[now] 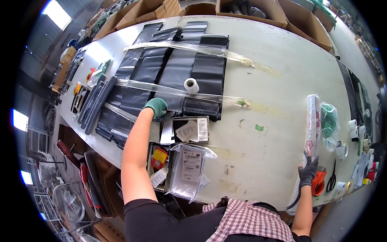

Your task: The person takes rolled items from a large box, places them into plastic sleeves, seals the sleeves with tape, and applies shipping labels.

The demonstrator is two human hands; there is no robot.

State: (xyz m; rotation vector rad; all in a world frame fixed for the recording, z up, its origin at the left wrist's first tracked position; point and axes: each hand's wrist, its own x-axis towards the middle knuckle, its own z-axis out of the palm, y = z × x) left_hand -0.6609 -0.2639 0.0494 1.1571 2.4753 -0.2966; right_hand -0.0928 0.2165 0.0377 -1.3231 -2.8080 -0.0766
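My left hand [156, 107], in a green glove, is closed at the near edge of the black plastic sheets [171, 76], just above the box of paper labels [187, 131]. Its fingertips are hidden, so what it holds, if anything, does not show. At the right, my right hand [308, 171] wears a dark fingerless glove. Its fingers are apart and rest on a long pale roll [312, 121] with a flower pattern, the index finger pointing along it. A small white roll [191, 85] stands on the sheets, which clear tape strips [173, 89] cross.
A box with a red-and-yellow tape measure [159, 157] and a clear bag with a printed label [190, 165] lie at the near edge. Orange tape dispenser [318, 182] and black scissors [331, 177] are at right. Dark grey rolls [98, 103] lie left; cardboard boxes [254, 14] line the far edge.
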